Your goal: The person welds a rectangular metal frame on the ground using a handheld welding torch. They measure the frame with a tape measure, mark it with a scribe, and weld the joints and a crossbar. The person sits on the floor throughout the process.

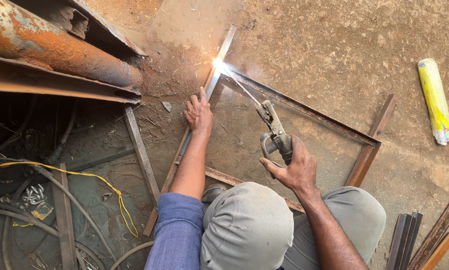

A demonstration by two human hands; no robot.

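Observation:
My right hand (297,167) grips a metal electrode holder (273,131) whose thin welding rod (242,87) reaches up-left to a bright spark (217,63). The spark sits at the corner where a long steel angle bar (219,62) meets the top bar of a rusty rectangular frame (309,112) lying on the dirt ground. My left hand (198,114) presses flat on the long bar just below the spark, fingers spread. My knees in grey trousers (247,227) fill the bottom centre.
A rusty pipe (59,47) and steel beams lie at the upper left. Hoses, a yellow cord (104,187) and loose bars cover the lower left. A yellow wrapped packet (436,100) lies at the right; several steel strips (424,240) sit at the bottom right.

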